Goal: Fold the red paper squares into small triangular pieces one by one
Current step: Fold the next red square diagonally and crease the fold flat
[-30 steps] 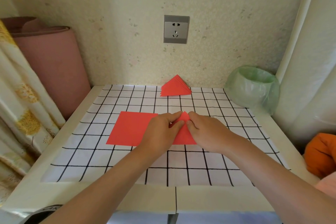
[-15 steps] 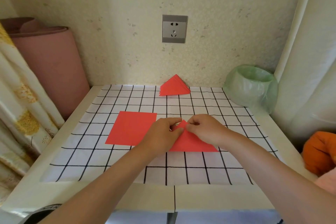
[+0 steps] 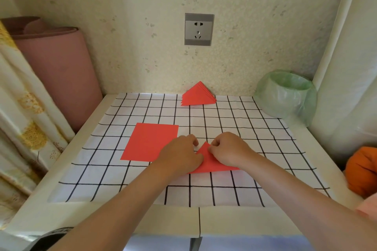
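Note:
A red paper folded into a triangle (image 3: pixel 210 162) lies on the checked cloth (image 3: pixel 224 128) at the middle. My left hand (image 3: pixel 181 156) rests on its left slope, fingers pressing down. My right hand (image 3: pixel 228 149) pinches the triangle's top corner from the right. To the left lies a flat stack of red paper squares (image 3: pixel 149 140), partly under my left hand. A pile of finished red triangles (image 3: pixel 197 94) sits at the back by the wall.
A green bag-lined bin (image 3: pixel 285 96) stands at the back right. A pink rolled mat (image 3: pixel 53 71) and a curtain (image 3: pixel 24 120) stand to the left. An orange thing (image 3: pixel 363 171) sits at the right edge. A wall socket (image 3: pixel 198 29) is above.
The folded red triangle has shifted slightly right and nearer to me, with more of its right half showing. Both hands stayed at its top corner.

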